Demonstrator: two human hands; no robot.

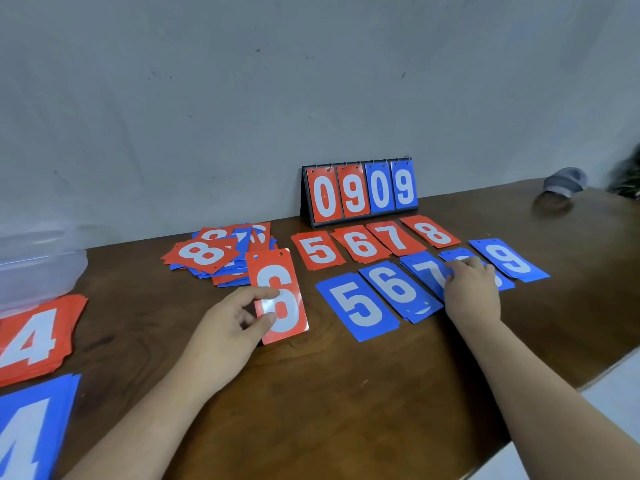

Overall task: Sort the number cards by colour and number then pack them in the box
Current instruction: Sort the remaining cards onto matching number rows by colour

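Note:
My left hand (230, 322) pinches a red 6 card (281, 296) by its lower left edge and holds it above the wooden table (311, 393). Behind it lies a mixed heap of red and blue cards (211, 256). Red piles 5 (318, 250), 6 (362, 244), 7 (394, 237) and 8 (431, 232) form a row. In front lie blue piles 5 (358, 306), 6 (394, 289), 7 (424, 271) and 9 (509, 259). My right hand (472, 289) rests between the blue 7 pile and a blue card (453, 255), fingertips on the cards.
A flip scoreboard (360, 190) showing 0909 stands against the wall. A clear plastic box (38, 261) sits at the far left, with a red 4 pile (34, 341) and a blue 4 pile (31, 431) in front. A grey object (564, 181) lies far right.

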